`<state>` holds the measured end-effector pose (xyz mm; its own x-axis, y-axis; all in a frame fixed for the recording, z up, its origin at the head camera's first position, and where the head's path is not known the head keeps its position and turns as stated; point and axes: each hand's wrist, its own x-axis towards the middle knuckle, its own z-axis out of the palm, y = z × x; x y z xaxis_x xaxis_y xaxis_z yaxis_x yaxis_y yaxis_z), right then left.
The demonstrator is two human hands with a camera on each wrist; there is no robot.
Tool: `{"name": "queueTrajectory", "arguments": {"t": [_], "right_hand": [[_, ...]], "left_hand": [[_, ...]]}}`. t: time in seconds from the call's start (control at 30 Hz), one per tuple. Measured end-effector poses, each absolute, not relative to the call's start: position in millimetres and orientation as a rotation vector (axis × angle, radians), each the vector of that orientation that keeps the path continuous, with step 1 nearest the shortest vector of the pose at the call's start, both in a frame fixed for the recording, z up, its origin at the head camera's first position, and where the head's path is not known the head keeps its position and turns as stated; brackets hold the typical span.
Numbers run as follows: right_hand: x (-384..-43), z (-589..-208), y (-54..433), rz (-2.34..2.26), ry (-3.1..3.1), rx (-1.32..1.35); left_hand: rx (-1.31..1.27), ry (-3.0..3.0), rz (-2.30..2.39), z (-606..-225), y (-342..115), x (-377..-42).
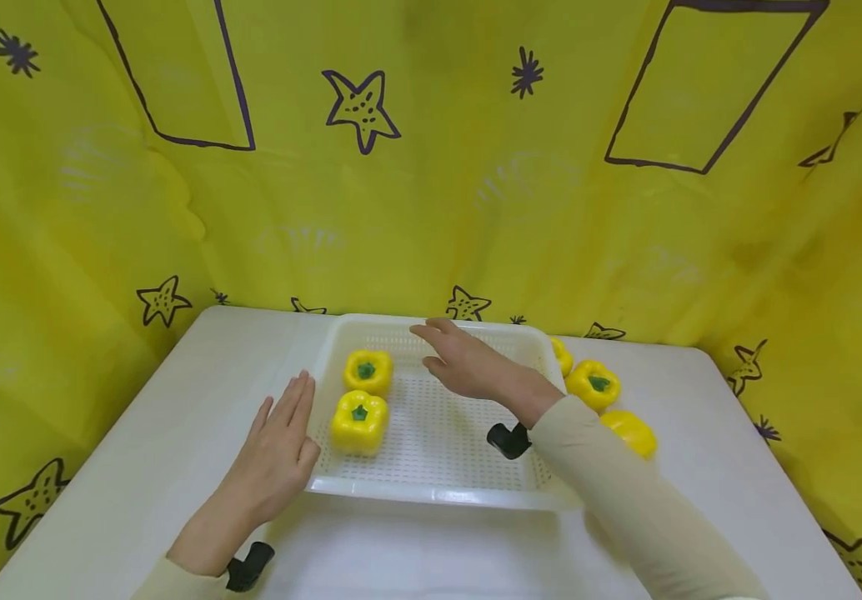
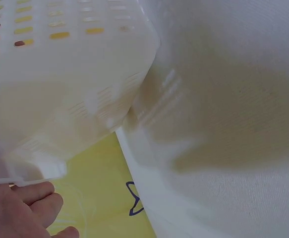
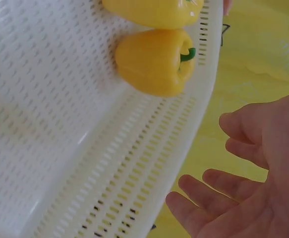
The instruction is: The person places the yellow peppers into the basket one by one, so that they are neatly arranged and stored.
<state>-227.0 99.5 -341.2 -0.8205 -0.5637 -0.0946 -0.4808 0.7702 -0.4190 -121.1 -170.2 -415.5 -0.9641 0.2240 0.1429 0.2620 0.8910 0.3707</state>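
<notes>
A white plastic basket [image 1: 446, 442] with a perforated floor stands on the table. Inside it, along the left side, two yellow bell peppers [image 1: 359, 422] with green stems sit one behind the other. My left hand [image 1: 273, 454] lies along the basket's left side with its fingers straight, and in the left wrist view its fingers [image 2: 45, 201] come right at the rim. Over the basket's middle hovers my right hand [image 1: 468, 362], its fingers relaxed and holding nothing. In the right wrist view, the right palm [image 3: 283, 168] shows bare beside the peppers [image 3: 151, 62].
Several more yellow bell peppers [image 1: 593, 385] rest on the white table [image 1: 671, 400] right of the basket, one partly hidden behind its rim. A yellow curtain [image 1: 431, 192] with drawn stars surrounds the table at the back and sides. Each wrist wears a black device [image 1: 249, 567].
</notes>
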Motion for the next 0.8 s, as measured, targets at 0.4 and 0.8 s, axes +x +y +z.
{"name": "queueTrajectory", "arguments": {"t": [0.4, 0.8], "right_hand": [[-215, -328, 139, -0.543, 2.863, -0.911], [-205, -323, 175, -0.592, 2.962, -0.936]], "left_hand": [[-0.386, -2.942, -0.594, -416, -172, -120], [-0.396, -2.932, -0.594, -415, -170, -121]]}}
